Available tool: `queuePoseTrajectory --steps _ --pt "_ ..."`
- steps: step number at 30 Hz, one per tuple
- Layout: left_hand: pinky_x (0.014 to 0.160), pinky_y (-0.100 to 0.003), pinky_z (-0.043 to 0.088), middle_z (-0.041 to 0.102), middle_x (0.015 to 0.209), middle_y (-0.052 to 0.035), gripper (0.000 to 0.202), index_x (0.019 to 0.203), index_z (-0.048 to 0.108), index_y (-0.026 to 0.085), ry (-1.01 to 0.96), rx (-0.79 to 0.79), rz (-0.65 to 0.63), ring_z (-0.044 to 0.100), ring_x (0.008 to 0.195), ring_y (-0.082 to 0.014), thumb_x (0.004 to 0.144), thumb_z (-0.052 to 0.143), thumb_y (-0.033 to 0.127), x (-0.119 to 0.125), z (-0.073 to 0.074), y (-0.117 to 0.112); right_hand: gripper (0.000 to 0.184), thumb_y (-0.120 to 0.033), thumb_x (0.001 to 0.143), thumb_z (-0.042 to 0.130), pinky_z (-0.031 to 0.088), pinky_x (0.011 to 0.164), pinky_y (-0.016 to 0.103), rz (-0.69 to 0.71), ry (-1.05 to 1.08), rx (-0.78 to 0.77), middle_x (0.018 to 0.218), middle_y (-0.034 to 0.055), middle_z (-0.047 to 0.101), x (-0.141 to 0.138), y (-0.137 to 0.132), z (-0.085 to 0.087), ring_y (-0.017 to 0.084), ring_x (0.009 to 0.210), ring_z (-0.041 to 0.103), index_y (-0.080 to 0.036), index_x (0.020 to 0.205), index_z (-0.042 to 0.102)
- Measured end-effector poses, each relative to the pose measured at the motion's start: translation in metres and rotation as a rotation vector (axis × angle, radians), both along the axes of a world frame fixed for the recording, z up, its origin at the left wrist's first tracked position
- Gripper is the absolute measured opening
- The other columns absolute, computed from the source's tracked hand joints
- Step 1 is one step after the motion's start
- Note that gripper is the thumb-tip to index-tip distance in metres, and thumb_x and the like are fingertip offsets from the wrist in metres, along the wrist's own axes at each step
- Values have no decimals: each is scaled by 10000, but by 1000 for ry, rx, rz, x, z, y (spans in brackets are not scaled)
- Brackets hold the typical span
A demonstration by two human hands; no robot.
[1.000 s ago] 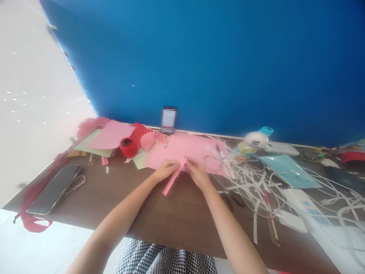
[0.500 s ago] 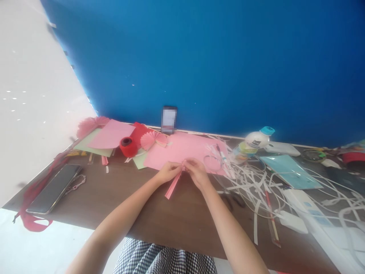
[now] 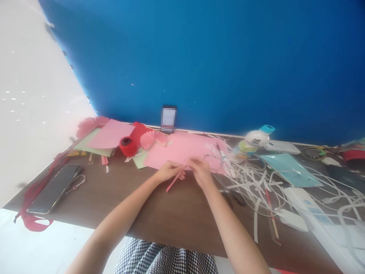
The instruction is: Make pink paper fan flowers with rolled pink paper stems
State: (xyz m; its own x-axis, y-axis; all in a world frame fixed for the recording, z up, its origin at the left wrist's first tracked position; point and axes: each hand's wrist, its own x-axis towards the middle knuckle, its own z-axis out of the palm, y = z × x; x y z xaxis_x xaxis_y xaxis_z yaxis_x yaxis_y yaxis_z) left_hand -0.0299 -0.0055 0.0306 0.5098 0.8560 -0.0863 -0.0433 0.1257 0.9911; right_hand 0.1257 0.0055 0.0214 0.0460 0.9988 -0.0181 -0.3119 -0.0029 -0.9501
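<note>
Between my hands is a narrow folded strip of pink paper (image 3: 173, 182), turned nearly edge-on, with its lower end sticking out toward me. My left hand (image 3: 170, 171) is closed on it, fingers pinched near its upper part. The fingertips of my right hand (image 3: 199, 167) pinch the strip's far end, which the fingers partly hide. Both hands are just over the near edge of a large pink paper sheet (image 3: 182, 146). A pleated pink paper fan (image 3: 153, 140) lies beyond my left hand, beside a red tape roll (image 3: 127, 146).
A phone (image 3: 169, 120) leans on the blue wall; another phone (image 3: 55, 189) lies at the left. White cables and paper strips (image 3: 251, 177) tangle at the right, near a glue bottle (image 3: 255, 139), dark-handled scissors (image 3: 236, 198), a cutter (image 3: 272, 217) and a power strip (image 3: 309, 209).
The pink strip has turned from showing its broad face to nearly edge-on. My right hand has shifted slightly right, and more of my left fingers show beneath the strip.
</note>
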Motion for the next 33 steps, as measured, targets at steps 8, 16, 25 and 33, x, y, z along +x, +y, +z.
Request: queuePoseTrajectory --steps 8,16,25,33 --pt "671 -357 517 659 688 -68 359 827 556 112 -166 -20 140 642 649 -180 599 696 351 3 -4 0 183 -245 523 752 428 596 244 -33 35 40 691 -22 613 1 0 2 105 648 549 -215 647 621" --pt "681 -271 493 673 748 -75 230 733 665 126 154 309 172 617 699 -164 666 623 342 -3 -2 2 183 -261 553 737 439 638 272 -61 20 82 721 -16 621 7 2 2 111 652 544 -224 677 607" --pt "671 -266 489 665 724 -71 203 738 678 108 107 313 166 601 665 -150 672 615 290 -4 -3 7 188 -282 586 720 469 702 300 -56 -58 161 774 5 633 4 -2 6 143 753 584 -209 728 622" --pt "661 -280 497 677 721 -75 246 767 681 121 112 215 67 621 665 -170 638 645 328 -8 -7 9 219 -358 610 685 494 684 334 -36 -205 98 734 51 665 4 -4 7 191 742 622 -166 700 626"
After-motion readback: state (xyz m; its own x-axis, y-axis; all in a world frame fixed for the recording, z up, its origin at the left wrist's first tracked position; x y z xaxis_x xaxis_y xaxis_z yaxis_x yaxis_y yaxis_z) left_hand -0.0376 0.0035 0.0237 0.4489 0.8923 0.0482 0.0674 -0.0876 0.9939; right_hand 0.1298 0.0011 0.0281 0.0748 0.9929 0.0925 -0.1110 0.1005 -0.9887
